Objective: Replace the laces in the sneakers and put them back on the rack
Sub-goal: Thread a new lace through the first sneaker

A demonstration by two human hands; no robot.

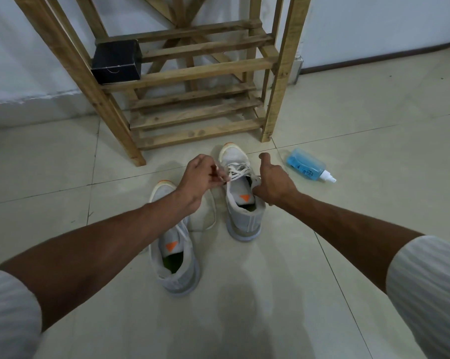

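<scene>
Left hand (203,177) pinches lace (240,170) at eyelets of far sneaker (244,216); right hand (274,183) curls on its collar, steadying. Near sneaker (177,270) sits beside, both on floor (270,294) before rack (200,102). Prob. unlacing: short tugs, row by row, w/ shoe kept pinned so it won't skid.

**Out of sight at the fingers**

The lace (238,172) end vanishes inside the left hand's (200,177) fingers (220,175). The right hand's (273,185) fingers curl out of sight beneath it, against the far sneaker (240,203). Well beyond the fingers, the rack's (198,71) top is cut off, and the spray bottle's (306,165) label is too small to read.
</scene>
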